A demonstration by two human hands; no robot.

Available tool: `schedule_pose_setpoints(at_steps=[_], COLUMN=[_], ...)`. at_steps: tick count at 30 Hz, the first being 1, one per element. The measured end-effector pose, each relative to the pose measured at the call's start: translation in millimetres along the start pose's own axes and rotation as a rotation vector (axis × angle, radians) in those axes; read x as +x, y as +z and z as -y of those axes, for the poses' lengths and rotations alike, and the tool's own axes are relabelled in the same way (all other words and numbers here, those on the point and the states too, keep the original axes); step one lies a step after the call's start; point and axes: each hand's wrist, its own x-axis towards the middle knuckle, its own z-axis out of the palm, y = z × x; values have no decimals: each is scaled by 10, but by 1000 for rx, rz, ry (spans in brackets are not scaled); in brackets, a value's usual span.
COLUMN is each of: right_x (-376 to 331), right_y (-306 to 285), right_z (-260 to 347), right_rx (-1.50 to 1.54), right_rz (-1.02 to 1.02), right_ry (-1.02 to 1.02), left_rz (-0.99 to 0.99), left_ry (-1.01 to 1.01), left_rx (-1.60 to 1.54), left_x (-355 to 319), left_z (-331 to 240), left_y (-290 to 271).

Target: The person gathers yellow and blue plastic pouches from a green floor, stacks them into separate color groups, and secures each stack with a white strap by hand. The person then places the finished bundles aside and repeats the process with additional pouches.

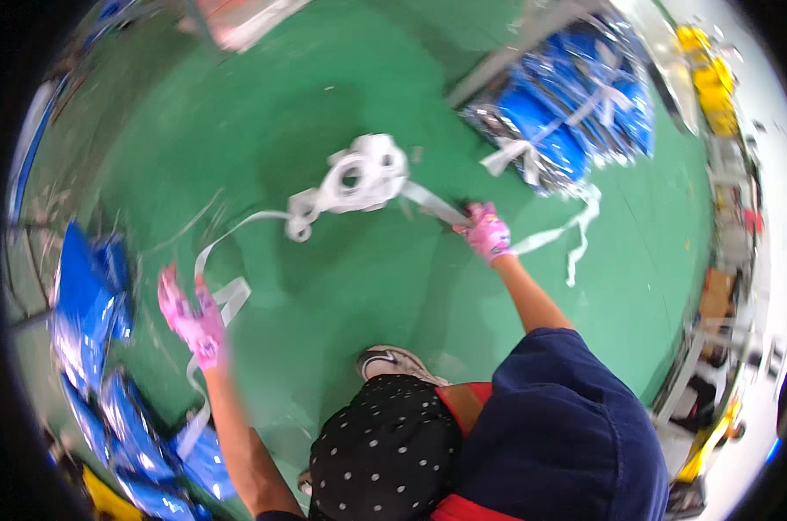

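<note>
A tangled heap of white fabric strip, partly in rolls (pixel 367 174), lies on the green floor in front of me. My right hand (pixel 486 233), in a pink patterned glove, is closed around a white strip (pixel 432 205) that runs from the heap. A tail of strip (pixel 545 238) trails out on the hand's other side. To the left, my left hand (pixel 191 317) wears a matching glove, its fingers stretched out and apart. Another white strip (pixel 237 227) curves from the heap to beside its thumb, and a loop (pixel 232 300) shows next to the palm.
Blue items in clear plastic, tied with white strips, form a bundle (pixel 567 104) at the far right. More blue plastic-wrapped packages (pixel 133 417) lie at the left. A shoe (pixel 393 360) stands on the floor below the heap. Shelving with yellow things (pixel 714 87) lines the right edge.
</note>
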Motion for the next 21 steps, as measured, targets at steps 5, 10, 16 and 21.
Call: schedule_pose_setpoints(at_steps=[5,10,16,21], right_x=[-749,-978,-84,743], right_y=[-123,-596,-389,-54], right_z=[1044,1624,1722,2133], right_rx=[1110,1490,523,-178], right_rz=[644,923,-108,224], right_ry=[15,47,-547,-1058], left_rz=[745,1588,1472,1617], left_ry=[-317,-592,-301,-403], left_rx=[-1151,-1379,-706,-646], left_x=[-912,-1177,-1526,-1697], left_z=[-1221,-1499,-496,-22], left_y=[-4,-352,-713,-1154])
